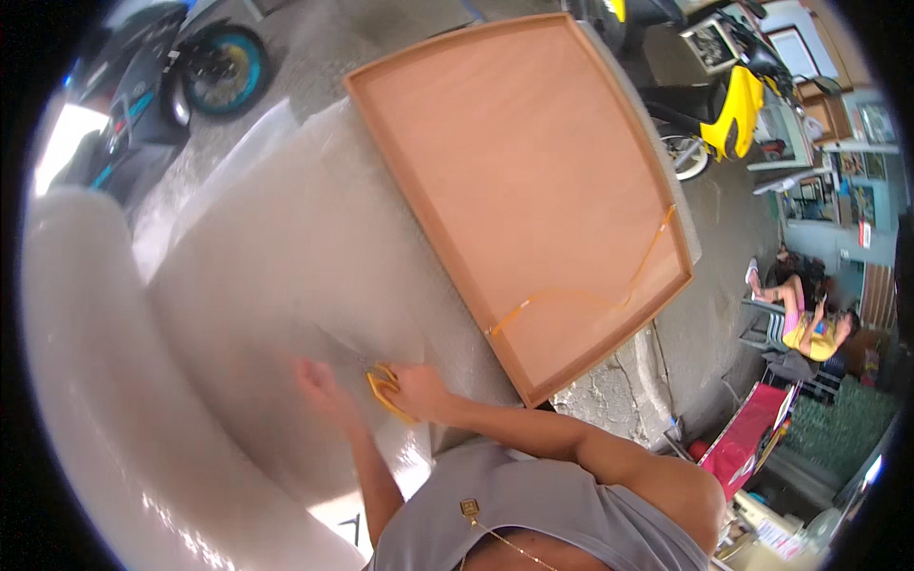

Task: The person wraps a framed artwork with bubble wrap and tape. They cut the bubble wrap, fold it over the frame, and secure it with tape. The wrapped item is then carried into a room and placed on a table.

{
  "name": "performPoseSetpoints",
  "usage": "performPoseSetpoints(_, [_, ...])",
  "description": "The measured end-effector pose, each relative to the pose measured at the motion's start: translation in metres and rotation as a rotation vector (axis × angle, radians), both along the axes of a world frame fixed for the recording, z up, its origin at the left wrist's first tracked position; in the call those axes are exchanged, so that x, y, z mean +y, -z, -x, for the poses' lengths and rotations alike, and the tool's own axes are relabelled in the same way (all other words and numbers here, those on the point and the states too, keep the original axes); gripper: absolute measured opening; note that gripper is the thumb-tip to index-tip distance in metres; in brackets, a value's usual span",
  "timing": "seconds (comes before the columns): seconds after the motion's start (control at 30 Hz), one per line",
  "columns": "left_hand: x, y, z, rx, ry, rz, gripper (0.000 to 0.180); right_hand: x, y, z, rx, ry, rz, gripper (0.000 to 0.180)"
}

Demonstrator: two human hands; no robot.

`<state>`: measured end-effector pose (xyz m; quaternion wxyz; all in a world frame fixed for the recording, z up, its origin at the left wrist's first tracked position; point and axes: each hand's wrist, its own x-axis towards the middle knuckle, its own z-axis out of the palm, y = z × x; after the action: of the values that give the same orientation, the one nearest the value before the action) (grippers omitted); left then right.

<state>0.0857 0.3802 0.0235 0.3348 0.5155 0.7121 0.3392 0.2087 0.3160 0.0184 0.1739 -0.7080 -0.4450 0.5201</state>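
Note:
My right hand (419, 388) is closed around yellow-handled scissors (385, 388) low over a wide sheet of translucent bubble wrap (286, 238); their blades are hard to make out. Just left of it, my left hand (324, 388) hovers at or touches the wrap, its fingers smeared by motion. To the left, the wrap joins a thick, pale roll (86, 333). On the sheet's right part lies a large brown-backed picture frame (514, 162), back side up. An orange cord (571, 296) hangs slack across its near end, fixed at both side edges.
A dark motorcycle with a teal wheel (224, 71) stands at the far left. Beyond the frame is a yellow motorbike (738, 114). A person in a yellow shirt (814, 333) sits at the right, near a red folding seat or cot (747, 443). Cracked concrete floor (614, 390) borders the wrap.

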Motion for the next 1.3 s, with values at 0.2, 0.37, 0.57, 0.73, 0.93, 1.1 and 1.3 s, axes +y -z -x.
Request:
performPoseSetpoints(0.2, [-0.124,0.020,-0.007,-0.169,0.049,0.104,0.048,-0.040,0.026,0.010,-0.060,-0.223,-0.227,0.039])
performPoseSetpoints(0.37, [-0.183,0.004,0.003,0.210,0.035,-0.023,0.047,-0.079,-0.006,-0.004,0.003,-0.452,-0.252,0.041])
performPoseSetpoints(0.57, [-0.312,0.002,-0.006,0.066,-0.177,0.160,0.044,-0.167,0.022,-0.030,-0.180,-0.781,-0.742,0.052])
performPoseSetpoints(0.73, [-0.481,0.041,0.010,0.064,-0.098,0.499,0.055,-0.254,0.020,-0.043,-0.226,-0.907,-0.703,0.053])
performPoseSetpoints(0.93, [-0.588,0.094,0.117,-0.185,-0.816,0.629,0.069,-0.299,0.048,-0.066,-0.118,-1.054,-0.245,0.048])
performPoseSetpoints(1.1, [-0.619,0.089,0.329,-0.032,-1.228,0.368,0.080,-0.318,0.107,-0.082,-0.245,-0.835,0.021,0.044])
performPoseSetpoints(1.3, [-0.627,0.031,0.613,0.199,-1.518,0.243,0.089,-0.338,0.161,-0.036,-0.259,-0.369,0.299,0.038])
